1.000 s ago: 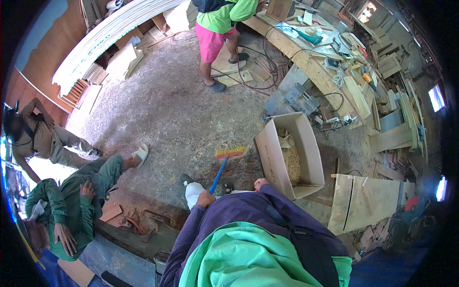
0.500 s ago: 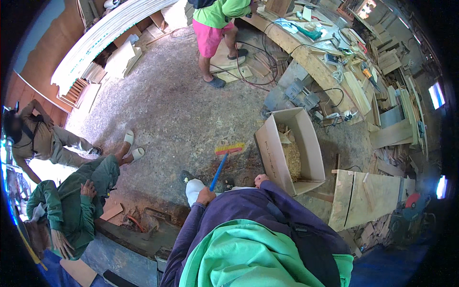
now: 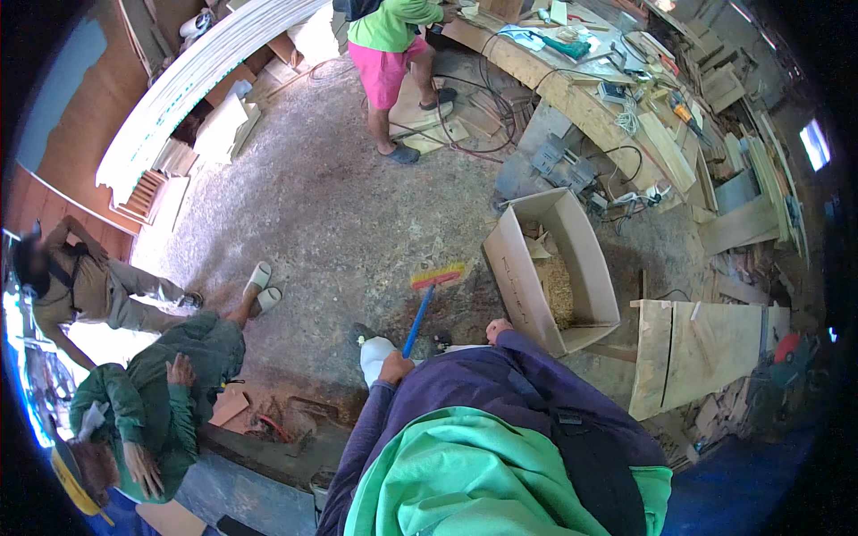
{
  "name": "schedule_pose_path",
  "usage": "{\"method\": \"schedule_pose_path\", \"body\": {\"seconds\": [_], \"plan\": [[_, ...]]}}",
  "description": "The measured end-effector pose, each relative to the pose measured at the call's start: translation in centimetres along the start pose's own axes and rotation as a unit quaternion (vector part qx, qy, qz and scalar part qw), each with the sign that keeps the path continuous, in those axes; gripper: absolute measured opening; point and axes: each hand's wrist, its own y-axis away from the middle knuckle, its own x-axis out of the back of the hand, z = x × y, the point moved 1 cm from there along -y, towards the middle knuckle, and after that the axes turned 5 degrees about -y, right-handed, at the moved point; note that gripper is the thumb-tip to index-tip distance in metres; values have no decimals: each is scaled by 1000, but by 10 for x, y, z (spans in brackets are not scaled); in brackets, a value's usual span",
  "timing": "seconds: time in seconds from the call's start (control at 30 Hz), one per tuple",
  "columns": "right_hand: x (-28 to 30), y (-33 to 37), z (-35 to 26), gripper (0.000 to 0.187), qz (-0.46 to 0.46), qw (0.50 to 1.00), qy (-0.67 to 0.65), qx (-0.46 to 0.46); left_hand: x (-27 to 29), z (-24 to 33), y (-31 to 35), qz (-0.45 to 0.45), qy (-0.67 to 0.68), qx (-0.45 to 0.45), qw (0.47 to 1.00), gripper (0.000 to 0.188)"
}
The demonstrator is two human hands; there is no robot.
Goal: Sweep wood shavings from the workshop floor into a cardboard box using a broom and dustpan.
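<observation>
My left hand [image 3: 394,367] is closed around the blue handle of a push broom [image 3: 418,320], low in front of my body. The broom's red head with yellow bristles [image 3: 439,275] rests on the worn concrete floor, bristles facing away from me. At my right side my right hand [image 3: 498,331] is curled into a loose fist beside the near left side of a tall cardboard box [image 3: 509,277]; nothing shows in it. Inside the open box lie wood shavings [image 3: 556,290] and a few pale scraps [image 3: 538,246].
A workbench [image 3: 536,76] with tools and cables curves along the right. Beyond the broom, a person in pink shorts [image 3: 382,67] stands at it. Two other people, one in green [image 3: 192,362], are at left. Wooden boards [image 3: 702,348] lie right of the box.
My view has turned slightly, so most things sit a little farther right in the picture. My left hand keeps its hold on the broom, and its head stays on the floor.
</observation>
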Motion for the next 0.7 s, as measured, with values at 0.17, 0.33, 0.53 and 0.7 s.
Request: {"method": "schedule_pose_path", "body": {"seconds": [0.17,0.33,0.53,0.7], "plan": [[2,-1,-2,10,-29,999,30,-29,-3,-4,-4,-38,1,-10,999,34],[11,11,-10,9,-16,999,35,-4,-3,-4,-4,-49,-7,-39,998,33],[11,12,-10,10,-29,999,38,-24,-5,-3,-3,-46,-2,-46,998,26],[6,11,-6,13,-23,983,170,64,-9,-9,-5,-34,-3,-53,998,26]]}}
